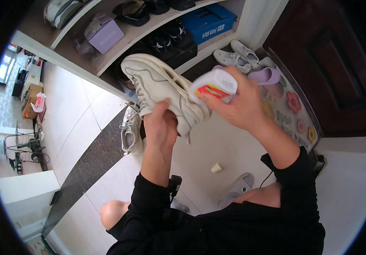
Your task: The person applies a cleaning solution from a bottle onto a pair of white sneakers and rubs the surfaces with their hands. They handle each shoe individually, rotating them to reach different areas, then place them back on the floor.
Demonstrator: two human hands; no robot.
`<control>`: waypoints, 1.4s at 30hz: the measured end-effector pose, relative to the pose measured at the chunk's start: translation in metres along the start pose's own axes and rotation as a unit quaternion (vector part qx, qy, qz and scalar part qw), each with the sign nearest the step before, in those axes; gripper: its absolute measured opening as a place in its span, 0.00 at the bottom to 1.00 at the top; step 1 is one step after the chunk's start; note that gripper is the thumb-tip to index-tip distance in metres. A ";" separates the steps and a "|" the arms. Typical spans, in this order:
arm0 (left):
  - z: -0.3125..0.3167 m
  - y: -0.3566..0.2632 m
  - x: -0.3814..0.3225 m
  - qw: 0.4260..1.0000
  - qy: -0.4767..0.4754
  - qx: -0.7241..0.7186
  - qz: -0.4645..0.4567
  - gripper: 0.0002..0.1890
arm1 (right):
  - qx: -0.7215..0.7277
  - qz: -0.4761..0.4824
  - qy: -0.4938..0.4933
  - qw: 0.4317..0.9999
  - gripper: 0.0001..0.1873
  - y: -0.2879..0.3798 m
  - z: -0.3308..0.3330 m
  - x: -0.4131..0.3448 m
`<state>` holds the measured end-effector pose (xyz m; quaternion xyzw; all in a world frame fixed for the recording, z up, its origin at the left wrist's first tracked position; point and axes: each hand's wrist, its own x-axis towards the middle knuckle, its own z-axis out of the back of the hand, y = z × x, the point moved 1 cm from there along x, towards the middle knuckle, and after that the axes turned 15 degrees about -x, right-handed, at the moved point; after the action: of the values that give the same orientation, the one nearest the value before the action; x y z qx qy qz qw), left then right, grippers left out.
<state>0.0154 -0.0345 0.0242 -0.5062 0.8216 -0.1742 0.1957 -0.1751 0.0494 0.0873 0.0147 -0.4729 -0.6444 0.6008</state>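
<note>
A cream-white lace-up sneaker (157,83) is raised in front of me, toe towards the shelves and its sole side turned to the right. My left hand (162,127) grips it at the heel opening, thumb on its side panel. In my right hand (240,102) is a white plastic bottle (216,84) with a red and yellow label, tilted against the edge of the sneaker's sole. The bottle's mouth is hard to make out. A similar sneaker (130,134) stands on the floor left of my left hand. A small cream cap-like piece (216,168) lies on the floor below.
A shoe rack (138,38) holds shoes, a lilac box (106,35) and a blue shoebox (207,24). White sneakers (235,57) and a purple slipper (266,76) lie near a flowered doormat (293,114) by the dark door (333,70). My slippered foot (238,189) is below.
</note>
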 end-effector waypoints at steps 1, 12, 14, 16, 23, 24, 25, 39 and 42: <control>0.001 0.003 -0.003 1.000 -0.006 -0.003 0.021 0.31 | 0.003 0.005 -0.015 1.000 0.20 0.000 -0.004 0.007; -0.003 0.000 -0.004 0.998 -0.020 0.009 -0.052 0.30 | -0.023 0.058 0.015 0.998 0.18 0.009 -0.002 -0.011; -0.003 -0.002 -0.002 0.996 -0.071 0.006 -0.062 0.31 | -0.012 0.060 0.024 0.998 0.18 0.007 -0.002 -0.015; -0.001 -0.008 0.000 0.994 -0.104 -0.027 -0.034 0.31 | -0.007 0.061 0.040 0.997 0.18 0.005 -0.002 -0.016; 0.000 -0.010 0.001 0.986 -0.115 -0.102 0.070 0.26 | -0.009 0.075 0.033 0.997 0.18 -0.001 -0.008 -0.014; -0.001 -0.004 -0.002 0.986 -0.105 -0.099 0.084 0.26 | -0.011 0.076 0.026 0.997 0.19 -0.002 -0.010 -0.012; -0.002 0.003 -0.006 0.986 -0.093 -0.079 0.118 0.24 | -0.015 0.076 0.019 0.997 0.19 -0.003 -0.012 -0.010; 0.015 -0.001 0.011 0.972 -0.129 -0.178 0.089 0.22 | -0.005 0.042 0.031 0.999 0.21 -0.005 0.008 -0.019; 0.007 -0.001 0.005 0.973 -0.122 -0.173 0.097 0.22 | 0.035 0.083 -0.038 0.995 0.21 -0.002 0.001 -0.010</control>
<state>0.0172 -0.0404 0.0180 -0.4678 0.8544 0.0532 0.2198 -0.1745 0.0575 0.0811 -0.0282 -0.5174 -0.5755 0.6327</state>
